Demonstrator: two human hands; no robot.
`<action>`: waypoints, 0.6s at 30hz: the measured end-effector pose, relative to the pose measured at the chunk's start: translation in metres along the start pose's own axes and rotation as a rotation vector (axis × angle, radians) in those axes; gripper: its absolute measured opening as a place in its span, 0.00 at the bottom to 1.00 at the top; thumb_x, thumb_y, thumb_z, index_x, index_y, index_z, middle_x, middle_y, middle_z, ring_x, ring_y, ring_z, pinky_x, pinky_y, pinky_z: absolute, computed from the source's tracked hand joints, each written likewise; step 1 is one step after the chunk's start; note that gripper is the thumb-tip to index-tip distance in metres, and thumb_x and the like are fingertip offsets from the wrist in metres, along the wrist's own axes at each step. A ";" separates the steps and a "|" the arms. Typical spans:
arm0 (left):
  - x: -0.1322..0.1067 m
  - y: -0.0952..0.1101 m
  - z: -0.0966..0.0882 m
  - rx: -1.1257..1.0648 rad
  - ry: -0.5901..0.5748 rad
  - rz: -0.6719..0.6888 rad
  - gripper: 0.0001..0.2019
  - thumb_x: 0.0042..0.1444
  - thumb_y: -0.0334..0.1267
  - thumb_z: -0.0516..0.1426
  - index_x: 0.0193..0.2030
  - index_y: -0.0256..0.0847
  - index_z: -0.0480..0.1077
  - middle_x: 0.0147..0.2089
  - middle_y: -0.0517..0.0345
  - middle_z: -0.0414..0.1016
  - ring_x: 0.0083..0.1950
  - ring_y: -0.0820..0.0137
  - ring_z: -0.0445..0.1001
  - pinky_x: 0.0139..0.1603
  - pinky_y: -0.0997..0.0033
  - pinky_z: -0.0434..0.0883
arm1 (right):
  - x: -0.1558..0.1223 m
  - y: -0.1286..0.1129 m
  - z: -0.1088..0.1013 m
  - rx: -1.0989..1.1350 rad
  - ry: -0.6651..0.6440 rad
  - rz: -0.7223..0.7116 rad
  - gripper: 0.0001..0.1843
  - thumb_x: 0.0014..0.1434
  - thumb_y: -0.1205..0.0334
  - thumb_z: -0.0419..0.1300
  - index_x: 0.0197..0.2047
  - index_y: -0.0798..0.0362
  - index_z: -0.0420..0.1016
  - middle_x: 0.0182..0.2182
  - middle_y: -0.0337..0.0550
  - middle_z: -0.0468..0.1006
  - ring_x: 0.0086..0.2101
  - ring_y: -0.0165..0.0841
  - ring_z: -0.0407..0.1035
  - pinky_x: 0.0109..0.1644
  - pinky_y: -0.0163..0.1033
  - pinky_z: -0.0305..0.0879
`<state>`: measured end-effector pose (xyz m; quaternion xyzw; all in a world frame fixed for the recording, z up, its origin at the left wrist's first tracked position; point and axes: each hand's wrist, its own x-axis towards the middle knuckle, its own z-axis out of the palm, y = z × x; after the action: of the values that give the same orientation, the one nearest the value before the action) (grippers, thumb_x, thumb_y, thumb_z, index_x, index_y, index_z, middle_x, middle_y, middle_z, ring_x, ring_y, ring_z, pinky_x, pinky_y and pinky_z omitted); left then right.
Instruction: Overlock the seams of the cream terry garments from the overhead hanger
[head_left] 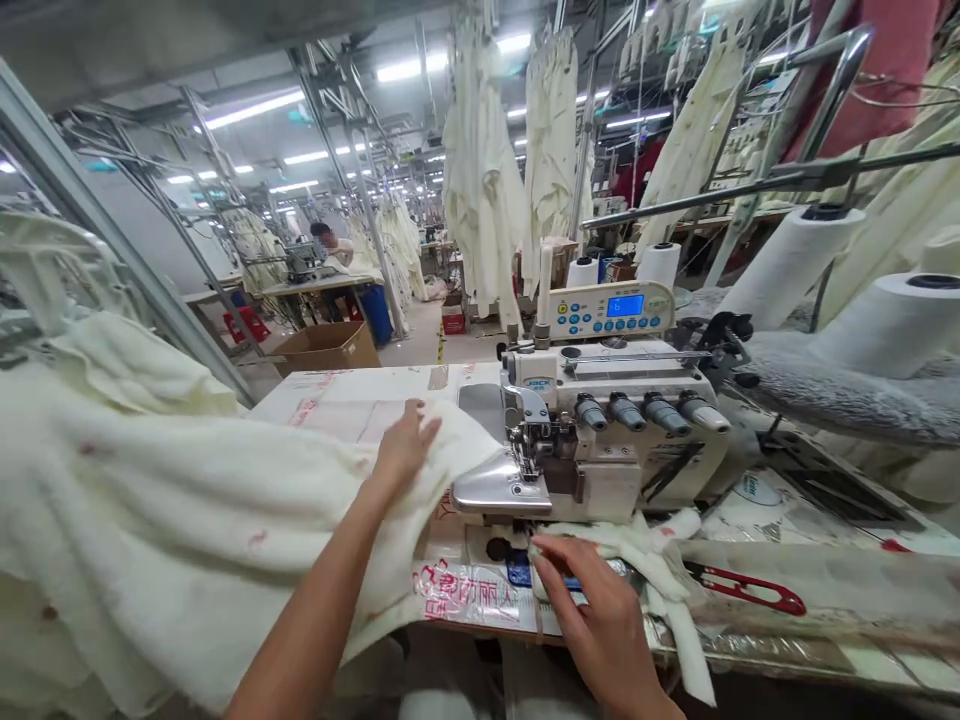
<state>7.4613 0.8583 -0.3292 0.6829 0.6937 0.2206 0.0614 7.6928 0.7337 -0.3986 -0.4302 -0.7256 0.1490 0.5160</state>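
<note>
My left hand lies on a cream fleecy cloth with faint pink marks, its fingers stretched forward and slightly apart. One corner of that cloth reaches the metal plate of a white overlock sewing machine, close to the presser foot. My right hand is in front of the machine, below its plate. Its thumb and forefinger come together in a pinch; what is between the fingertips is too small to tell. Just behind this hand lies a narrow cream fabric strip.
Red-handled thread snips lie to the right on the table. Large white thread cones stand at the right. A cardboard box is on the floor beyond the table. Cream garments hang behind; another person sits at a far machine.
</note>
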 end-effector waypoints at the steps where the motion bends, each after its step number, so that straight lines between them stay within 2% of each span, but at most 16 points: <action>1: -0.023 -0.005 -0.006 -0.006 -0.004 -0.001 0.21 0.61 0.48 0.43 0.56 0.39 0.52 0.50 0.45 0.70 0.43 0.61 0.73 0.41 0.66 0.66 | -0.001 -0.001 0.002 0.051 -0.023 0.079 0.08 0.62 0.60 0.53 0.41 0.51 0.71 0.34 0.43 0.75 0.35 0.35 0.69 0.35 0.37 0.65; 3: -0.068 -0.003 -0.016 -0.016 -0.052 0.028 0.19 0.61 0.50 0.43 0.52 0.40 0.56 0.45 0.48 0.73 0.42 0.61 0.74 0.39 0.67 0.66 | 0.001 -0.004 0.008 0.191 -0.085 0.264 0.13 0.61 0.52 0.53 0.37 0.51 0.73 0.28 0.41 0.75 0.28 0.33 0.69 0.29 0.34 0.63; 5: -0.104 0.012 -0.022 -0.050 -0.160 0.142 0.14 0.61 0.48 0.45 0.46 0.44 0.61 0.40 0.54 0.75 0.41 0.63 0.74 0.37 0.70 0.66 | 0.005 -0.006 0.015 0.405 -0.144 0.460 0.20 0.59 0.45 0.52 0.32 0.54 0.72 0.20 0.38 0.70 0.20 0.29 0.63 0.23 0.32 0.58; 7: -0.123 0.039 -0.021 -0.056 -0.258 0.292 0.09 0.60 0.45 0.47 0.41 0.46 0.63 0.36 0.58 0.76 0.38 0.65 0.74 0.34 0.72 0.65 | 0.012 -0.005 0.021 0.600 -0.143 0.613 0.25 0.56 0.40 0.52 0.27 0.55 0.68 0.15 0.34 0.62 0.14 0.25 0.54 0.17 0.30 0.51; 9: -0.128 0.068 -0.014 0.005 -0.297 0.433 0.07 0.60 0.44 0.49 0.41 0.45 0.63 0.33 0.59 0.76 0.34 0.65 0.74 0.30 0.73 0.63 | 0.019 -0.002 0.022 0.680 -0.078 0.697 0.27 0.54 0.36 0.52 0.24 0.55 0.64 0.13 0.32 0.58 0.13 0.24 0.49 0.14 0.29 0.45; 12: -0.118 0.101 -0.002 0.108 -0.275 0.561 0.09 0.59 0.45 0.50 0.40 0.43 0.63 0.32 0.57 0.75 0.31 0.64 0.74 0.27 0.72 0.62 | 0.025 0.004 0.014 0.614 0.065 0.713 0.27 0.55 0.35 0.49 0.27 0.54 0.64 0.14 0.32 0.57 0.14 0.26 0.49 0.13 0.31 0.46; 14: -0.112 0.105 -0.003 0.100 -0.230 0.592 0.12 0.59 0.48 0.50 0.38 0.42 0.64 0.32 0.56 0.75 0.33 0.63 0.73 0.29 0.71 0.64 | 0.020 0.009 0.003 0.556 0.131 0.704 0.25 0.56 0.38 0.49 0.29 0.54 0.67 0.17 0.36 0.63 0.18 0.29 0.57 0.17 0.33 0.55; 16: -0.111 0.090 -0.016 0.026 -0.128 0.604 0.13 0.58 0.50 0.50 0.39 0.42 0.64 0.37 0.55 0.74 0.38 0.63 0.72 0.34 0.68 0.67 | 0.005 0.018 -0.009 0.406 0.148 0.611 0.22 0.57 0.42 0.51 0.36 0.54 0.70 0.29 0.43 0.72 0.31 0.37 0.67 0.33 0.40 0.66; 17: -0.113 0.076 -0.026 -0.017 -0.054 0.598 0.13 0.58 0.49 0.50 0.41 0.42 0.65 0.40 0.54 0.74 0.41 0.63 0.72 0.38 0.67 0.68 | -0.006 0.025 -0.014 0.286 0.139 0.523 0.21 0.58 0.45 0.52 0.42 0.53 0.71 0.38 0.47 0.74 0.40 0.41 0.66 0.45 0.45 0.64; 18: -0.117 0.058 -0.038 -0.046 0.024 0.571 0.13 0.59 0.48 0.50 0.44 0.43 0.64 0.43 0.54 0.73 0.44 0.64 0.71 0.42 0.66 0.69 | -0.019 0.035 -0.018 0.063 0.106 0.351 0.22 0.59 0.46 0.52 0.49 0.52 0.69 0.47 0.48 0.71 0.48 0.45 0.63 0.52 0.51 0.58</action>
<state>7.5069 0.7341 -0.2979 0.8463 0.4690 0.2526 0.0040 7.7268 0.7353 -0.4254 -0.5412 -0.6061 0.2365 0.5327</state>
